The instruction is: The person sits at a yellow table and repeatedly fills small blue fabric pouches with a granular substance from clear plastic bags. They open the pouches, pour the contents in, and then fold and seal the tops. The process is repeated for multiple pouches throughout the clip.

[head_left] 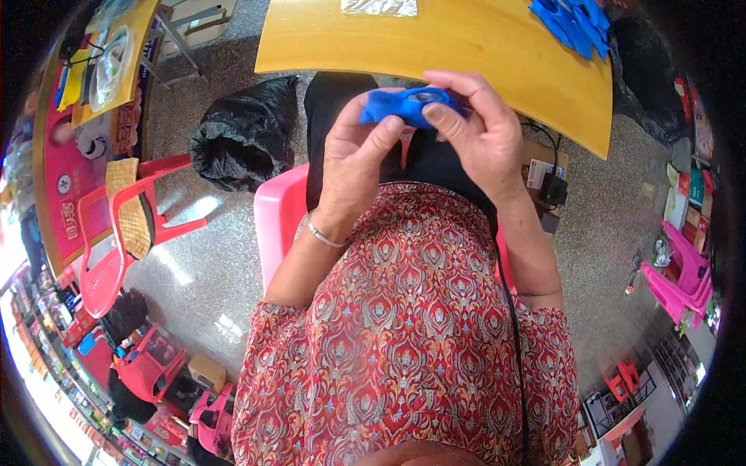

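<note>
Just off the near edge of the yellow table (pixel 435 46), above my lap, both hands hold a blue cloth-like piece (pixel 382 106). A small round, greyish opening or disc shows in its right part; I cannot tell which. My left hand (pixel 350 147) grips the left end, thumb on top, fingers hidden underneath. My right hand (pixel 491 136) pinches the right end beside the round part, thumb in front and forefinger stretched over the back. A heap of similar blue pieces (pixel 573 29) lies on the table at the far right.
A clear plastic packet (pixel 379 7) lies at the table's far side. On the floor to the left stands an open black plastic bag (pixel 245 136). A red plastic chair (pixel 105 272) is farther left. Boxes and a black device (pixel 552 189) sit below the table's right side.
</note>
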### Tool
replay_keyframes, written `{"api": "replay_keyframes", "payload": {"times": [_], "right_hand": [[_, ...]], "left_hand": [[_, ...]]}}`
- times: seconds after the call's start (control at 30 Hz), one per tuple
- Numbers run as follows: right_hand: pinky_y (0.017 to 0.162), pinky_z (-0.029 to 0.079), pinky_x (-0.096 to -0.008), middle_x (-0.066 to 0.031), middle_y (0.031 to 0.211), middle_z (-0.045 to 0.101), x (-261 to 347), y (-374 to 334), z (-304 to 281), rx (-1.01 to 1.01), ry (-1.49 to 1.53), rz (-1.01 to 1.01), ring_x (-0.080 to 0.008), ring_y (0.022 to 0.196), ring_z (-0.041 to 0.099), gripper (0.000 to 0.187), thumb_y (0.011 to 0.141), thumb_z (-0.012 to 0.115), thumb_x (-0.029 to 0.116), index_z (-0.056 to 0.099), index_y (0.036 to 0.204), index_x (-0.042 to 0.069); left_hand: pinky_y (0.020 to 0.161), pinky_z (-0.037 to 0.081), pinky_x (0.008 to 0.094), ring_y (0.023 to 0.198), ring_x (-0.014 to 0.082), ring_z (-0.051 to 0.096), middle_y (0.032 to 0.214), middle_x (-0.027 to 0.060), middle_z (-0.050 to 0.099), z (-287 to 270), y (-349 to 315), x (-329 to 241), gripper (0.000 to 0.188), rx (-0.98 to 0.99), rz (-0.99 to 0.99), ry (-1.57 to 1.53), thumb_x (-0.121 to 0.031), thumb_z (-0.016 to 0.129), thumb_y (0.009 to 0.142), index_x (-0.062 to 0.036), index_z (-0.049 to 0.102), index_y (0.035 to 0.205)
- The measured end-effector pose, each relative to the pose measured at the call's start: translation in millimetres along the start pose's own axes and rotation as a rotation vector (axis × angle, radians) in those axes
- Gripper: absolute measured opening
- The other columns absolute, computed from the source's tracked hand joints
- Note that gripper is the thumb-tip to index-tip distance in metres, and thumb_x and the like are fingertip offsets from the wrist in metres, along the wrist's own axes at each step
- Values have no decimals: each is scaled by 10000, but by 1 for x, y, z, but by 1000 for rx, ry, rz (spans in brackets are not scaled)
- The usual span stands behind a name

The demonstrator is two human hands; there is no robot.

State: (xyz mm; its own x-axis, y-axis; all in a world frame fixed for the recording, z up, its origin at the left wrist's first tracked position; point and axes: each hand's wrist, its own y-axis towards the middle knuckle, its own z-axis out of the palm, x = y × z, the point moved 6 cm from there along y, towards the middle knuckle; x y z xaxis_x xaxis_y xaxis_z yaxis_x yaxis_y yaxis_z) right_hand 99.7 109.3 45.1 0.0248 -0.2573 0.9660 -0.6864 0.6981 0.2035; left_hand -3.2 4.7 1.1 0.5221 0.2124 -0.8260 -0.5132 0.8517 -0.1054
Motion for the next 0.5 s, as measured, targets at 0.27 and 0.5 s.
{"api": "replay_keyframes", "payload": {"times": [0.27, 0.5], "right_hand": [[753, 498, -300, -91, 1067, 555, 21, -1, 9, 129, -216, -267, -227, 890, 604, 351, 692, 779, 162, 654, 1008, 74], [885, 447, -366, -118, 1217, 520, 32, 0, 6, 56, -513, -385, -255, 1049, 554, 342, 673, 799, 239, 674, 944, 72]], "left_hand": [[917, 464, 344, 1047, 181, 560, 1143, 84, 572, -3, -2, 1, 323, -28, -24, -317, -221, 523, 947, -36, 472, 1206], [908, 480, 342, 1082, 225, 557, 1182, 140, 558, 16, 1, -13, 390, 6, -31, -239, -119, 580, 908, -6, 420, 1245]]}}
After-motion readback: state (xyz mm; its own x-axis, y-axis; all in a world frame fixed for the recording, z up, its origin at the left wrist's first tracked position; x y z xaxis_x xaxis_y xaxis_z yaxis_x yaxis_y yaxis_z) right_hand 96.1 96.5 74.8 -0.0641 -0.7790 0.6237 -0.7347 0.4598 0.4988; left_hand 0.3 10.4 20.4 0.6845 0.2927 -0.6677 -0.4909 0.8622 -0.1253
